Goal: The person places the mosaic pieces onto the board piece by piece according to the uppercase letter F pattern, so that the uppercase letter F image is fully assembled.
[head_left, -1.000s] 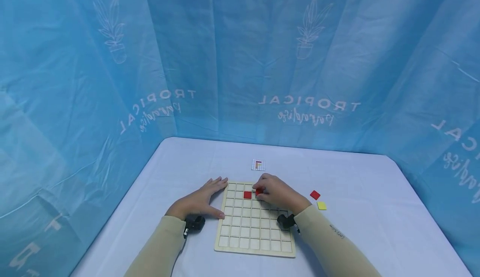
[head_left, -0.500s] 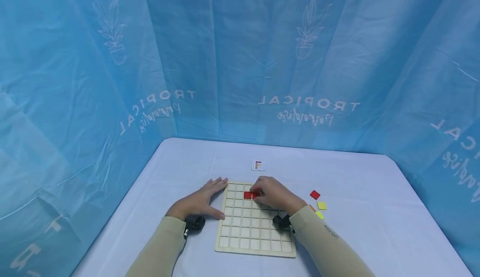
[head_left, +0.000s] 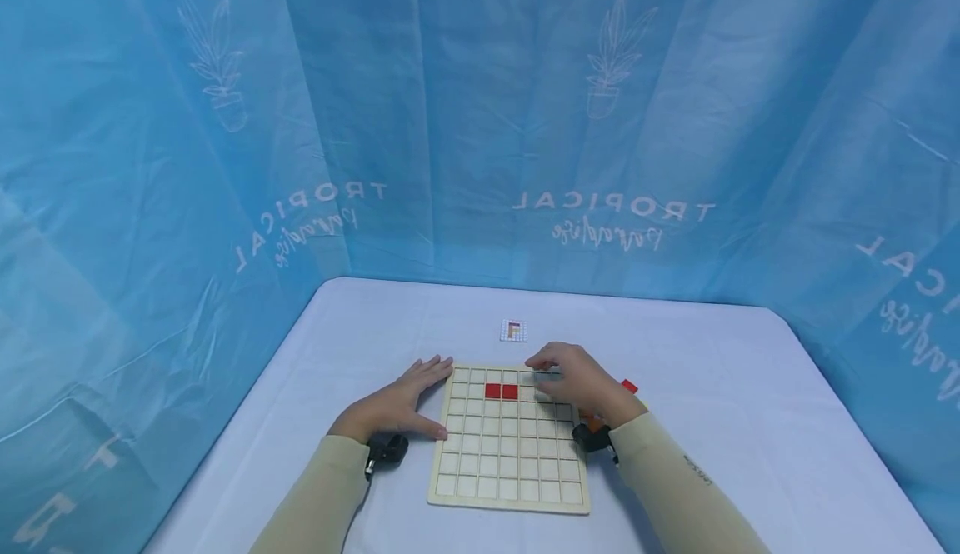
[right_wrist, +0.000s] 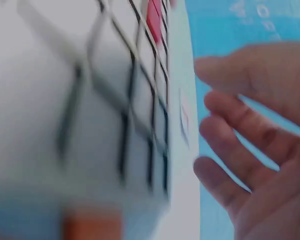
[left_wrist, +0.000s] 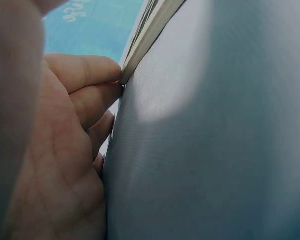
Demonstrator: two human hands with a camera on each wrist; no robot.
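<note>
A pale wooden grid board (head_left: 489, 466) lies on the white table. Two red square tiles, the left tile (head_left: 492, 391) and the right tile (head_left: 510, 391), sit side by side in cells of its second row from the far edge. My left hand (head_left: 397, 404) rests at the board's left edge, its fingers spread; the left wrist view shows its fingertips (left_wrist: 112, 67) against the board's corner. My right hand (head_left: 577, 379) hovers over the board's far right part, holding nothing. In the right wrist view its fingers (right_wrist: 235, 150) are loosely bent and apart from the board.
A small printed card (head_left: 513, 331) with a coloured grid pattern lies beyond the board. Right of the board, partly hidden by the right hand and wrist, are a red tile (head_left: 630, 386) and orange tiles (head_left: 595, 423). Blue curtains (head_left: 480, 121) surround the table.
My right hand has let go of the second red tile, which now lies in the cell beside the first, and has moved right. The left hand has stayed in place.
</note>
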